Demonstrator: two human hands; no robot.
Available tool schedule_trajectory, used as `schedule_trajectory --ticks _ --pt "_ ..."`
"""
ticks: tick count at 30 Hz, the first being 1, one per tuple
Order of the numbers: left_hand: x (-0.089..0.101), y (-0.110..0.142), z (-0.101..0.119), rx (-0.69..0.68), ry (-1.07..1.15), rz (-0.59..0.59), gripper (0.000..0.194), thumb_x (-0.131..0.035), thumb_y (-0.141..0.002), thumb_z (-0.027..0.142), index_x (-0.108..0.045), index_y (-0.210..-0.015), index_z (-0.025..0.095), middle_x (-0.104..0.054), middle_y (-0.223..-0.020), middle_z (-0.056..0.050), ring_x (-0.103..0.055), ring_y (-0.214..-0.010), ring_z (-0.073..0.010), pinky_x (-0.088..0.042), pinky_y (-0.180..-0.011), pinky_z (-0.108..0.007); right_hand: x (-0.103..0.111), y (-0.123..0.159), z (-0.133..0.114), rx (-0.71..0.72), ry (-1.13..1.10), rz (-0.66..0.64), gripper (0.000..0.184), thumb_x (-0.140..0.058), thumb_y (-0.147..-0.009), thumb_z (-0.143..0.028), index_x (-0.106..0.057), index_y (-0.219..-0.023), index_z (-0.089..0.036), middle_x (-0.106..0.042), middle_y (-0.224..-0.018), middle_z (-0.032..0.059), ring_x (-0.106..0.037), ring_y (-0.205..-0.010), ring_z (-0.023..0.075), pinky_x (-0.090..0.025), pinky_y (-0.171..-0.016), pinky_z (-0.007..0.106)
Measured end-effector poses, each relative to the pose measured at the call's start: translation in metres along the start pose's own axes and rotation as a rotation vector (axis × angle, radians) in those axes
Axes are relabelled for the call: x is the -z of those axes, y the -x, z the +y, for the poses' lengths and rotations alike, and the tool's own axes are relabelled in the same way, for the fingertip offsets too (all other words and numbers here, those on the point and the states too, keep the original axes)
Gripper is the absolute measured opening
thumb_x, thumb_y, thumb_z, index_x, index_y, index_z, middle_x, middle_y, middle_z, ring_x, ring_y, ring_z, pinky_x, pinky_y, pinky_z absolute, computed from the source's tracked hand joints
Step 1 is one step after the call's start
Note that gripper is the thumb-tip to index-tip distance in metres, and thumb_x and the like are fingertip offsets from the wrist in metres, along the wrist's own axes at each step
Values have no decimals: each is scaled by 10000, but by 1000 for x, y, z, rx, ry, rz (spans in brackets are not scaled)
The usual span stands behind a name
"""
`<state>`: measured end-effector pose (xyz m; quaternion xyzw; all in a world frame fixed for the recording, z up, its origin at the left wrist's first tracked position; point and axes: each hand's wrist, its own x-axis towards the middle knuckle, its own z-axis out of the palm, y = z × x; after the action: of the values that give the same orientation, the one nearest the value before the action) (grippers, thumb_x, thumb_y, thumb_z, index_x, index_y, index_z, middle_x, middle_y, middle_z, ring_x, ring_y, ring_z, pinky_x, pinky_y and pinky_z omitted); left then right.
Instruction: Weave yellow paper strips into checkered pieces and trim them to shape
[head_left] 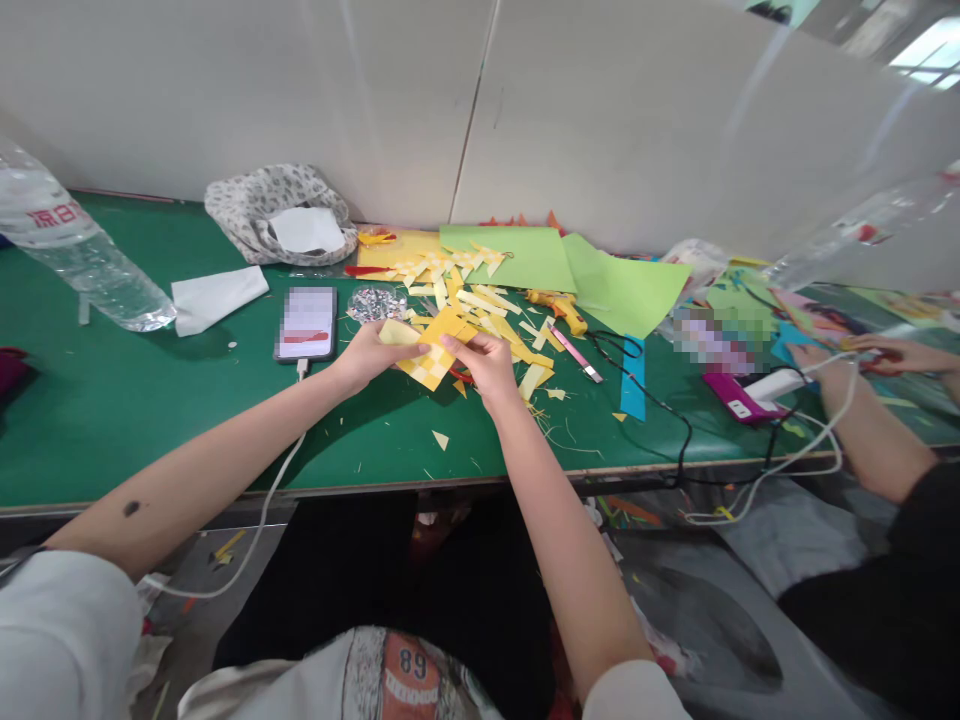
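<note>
Between my two hands is a piece of woven yellow paper (pixel 433 365), with a checkered patch of darker and paler yellow. My left hand (pixel 373 357) pinches its left side, thumb on top. On the right side, my right hand (pixel 486 366) grips it with the thumb pressed on the upper face. Behind and around the hands lie loose yellow paper strips (pixel 487 305). A red-handled thing pokes out under the woven paper, mostly hidden. Near my right hand are a pink craft knife (pixel 575 353) and a yellow glue gun (pixel 559 309).
A phone (pixel 306 323) on a white cable lies left of my hands. Further left stand a white paper (pixel 217 298) and a tilted water bottle (pixel 90 250). Behind are a cloth bag (pixel 277 210) and green sheets (pixel 510 257). At right, another person's hands (pixel 821 365) work beside a purple box (pixel 739 398).
</note>
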<state>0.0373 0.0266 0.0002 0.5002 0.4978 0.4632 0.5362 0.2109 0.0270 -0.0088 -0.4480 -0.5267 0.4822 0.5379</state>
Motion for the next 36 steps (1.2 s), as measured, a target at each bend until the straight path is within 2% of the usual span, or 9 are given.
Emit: schedule_trajectory --ticks 7,15,20,25,30,36 --pt "1 -2 -3 -21 4 23 334 -807 -523 212 -601 -784 175 -642 -766 -39 -620 -705 -179 -497 -611 -280 -1 0 -2 -34 -74 -65 381 -791 -532 -433 -693 -830 -217 -725 -866 35 -680 -789 223 -565 -729 392" --pt "2 -3 -5 -17 -11 -86 349 -786 -574 297 -553 -813 193 -596 -744 -5 -587 -666 -144 -455 -578 -246 0 -2 2 0 -75 -65 360 -806 -518 -365 -692 -821 -207 -731 -877 27 -684 -830 219 -557 -808 408" --pt "3 -4 -6 -53 7 -85 325 -791 -570 291 -551 -765 191 -586 -730 -4 -575 -660 -136 -460 -608 -248 1 -2 5 4 -83 -84 337 -805 -539 -350 -703 -829 -214 -732 -891 30 -687 -843 218 -554 -820 402" --pt "3 -5 -7 -53 26 -58 334 -807 -545 268 -563 -755 180 -596 -735 -15 -572 -652 -135 -461 -601 -249 2 -2 4 -2 -33 -36 329 -801 -536 -371 -710 -806 -206 -734 -860 34 -687 -818 223 -561 -779 387" --pt "5 -6 -8 -97 4 -97 286 -798 -566 257 -571 -717 173 -574 -697 -10 -548 -624 -120 -441 -577 -240 1 -2 3 21 -14 4 321 -799 -532 -384 -711 -787 -210 -733 -837 26 -684 -807 215 -558 -774 367" --pt "3 -3 -5 -93 -50 -96 266 -784 -578 254 -563 -702 172 -552 -658 6 -518 -581 -101 -421 -540 -225 1 -2 6 -21 -27 -84 355 -803 -525 -385 -717 -822 -211 -732 -876 34 -682 -844 233 -557 -784 376"
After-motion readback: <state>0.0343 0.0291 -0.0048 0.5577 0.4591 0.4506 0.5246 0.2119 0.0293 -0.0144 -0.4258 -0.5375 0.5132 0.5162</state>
